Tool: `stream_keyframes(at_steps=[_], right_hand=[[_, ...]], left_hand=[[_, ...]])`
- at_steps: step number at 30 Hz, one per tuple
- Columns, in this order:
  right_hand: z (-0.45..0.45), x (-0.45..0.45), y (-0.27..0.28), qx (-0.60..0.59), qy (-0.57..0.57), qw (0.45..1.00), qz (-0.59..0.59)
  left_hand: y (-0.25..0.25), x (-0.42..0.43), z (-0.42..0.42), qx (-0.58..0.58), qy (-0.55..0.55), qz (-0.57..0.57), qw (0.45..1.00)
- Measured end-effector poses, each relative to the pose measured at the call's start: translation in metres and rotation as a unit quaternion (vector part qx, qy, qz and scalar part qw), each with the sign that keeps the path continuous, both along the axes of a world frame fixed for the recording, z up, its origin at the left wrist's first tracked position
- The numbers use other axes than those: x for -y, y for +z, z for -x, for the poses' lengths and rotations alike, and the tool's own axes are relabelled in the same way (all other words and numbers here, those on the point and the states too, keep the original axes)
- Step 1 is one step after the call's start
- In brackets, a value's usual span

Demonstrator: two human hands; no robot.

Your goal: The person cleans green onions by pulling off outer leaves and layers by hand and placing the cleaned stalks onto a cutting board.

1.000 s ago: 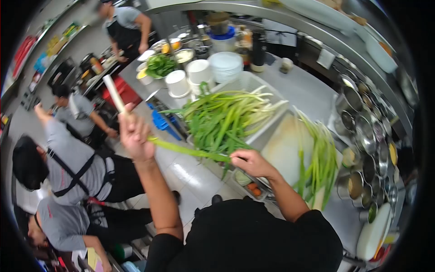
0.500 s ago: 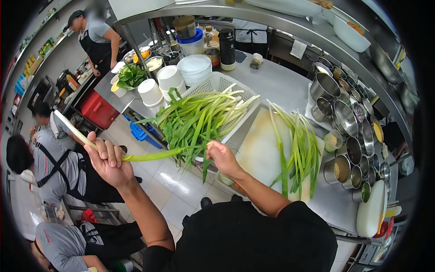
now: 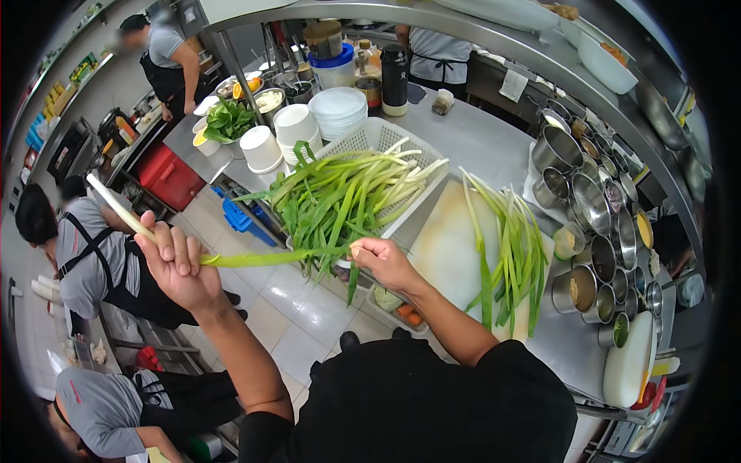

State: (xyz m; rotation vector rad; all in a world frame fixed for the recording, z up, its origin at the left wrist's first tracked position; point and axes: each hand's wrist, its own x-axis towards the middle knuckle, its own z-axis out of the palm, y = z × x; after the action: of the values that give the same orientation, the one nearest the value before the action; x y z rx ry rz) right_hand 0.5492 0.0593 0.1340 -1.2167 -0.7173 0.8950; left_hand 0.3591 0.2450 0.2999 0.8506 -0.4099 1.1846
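Note:
My left hand [image 3: 179, 262] is wrapped round the pale stalk of a green onion [image 3: 258, 259], whose white end sticks up to the left. The leaf stretches across to my right hand [image 3: 380, 261], which pinches its green tip. Behind and beside my right hand, a white perforated basket [image 3: 421, 208] holds a heap of green onions [image 3: 347, 189]. To the right, more green onions [image 3: 513, 255] lie on a white cutting board [image 3: 448, 239].
White tubs [image 3: 261, 149], stacked lids [image 3: 338, 108] and a black bottle [image 3: 394, 77] stand behind the basket. Metal pots [image 3: 557, 148] line the right side. Several people in grey shirts, one nearby [image 3: 100, 251], are at the left; another person [image 3: 438, 58] stands beyond the counter.
The view has swung and steadied. Since half a second ago, the leaf between my hands has become straighter, and both hands still hold the onion. Co-workers at the left have shifted.

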Motion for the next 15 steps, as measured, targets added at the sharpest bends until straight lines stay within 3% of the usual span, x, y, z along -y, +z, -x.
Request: stream_keyframes(at_steps=[3, 7, 11, 15], right_hand=[[0.000, 0.002, -0.004, 0.010, 0.015, 1.000, -0.008], [0.003, -0.018, -0.012, -0.008, -0.076, 0.996, -0.044], [0.008, -0.025, -0.016, -0.061, -0.122, 0.989, -0.061], [0.004, -0.018, -0.003, -0.128, -0.076, 0.989, -0.015]], left_hand=[[0.000, 0.002, 0.002, -0.007, -0.019, -0.011, 1.000], [0.001, 0.017, -0.003, -0.014, 0.051, -0.026, 0.998], [0.013, 0.024, 0.001, 0.011, 0.053, -0.053, 0.997], [0.020, 0.016, 0.014, 0.009, 0.074, -0.060, 0.995]])
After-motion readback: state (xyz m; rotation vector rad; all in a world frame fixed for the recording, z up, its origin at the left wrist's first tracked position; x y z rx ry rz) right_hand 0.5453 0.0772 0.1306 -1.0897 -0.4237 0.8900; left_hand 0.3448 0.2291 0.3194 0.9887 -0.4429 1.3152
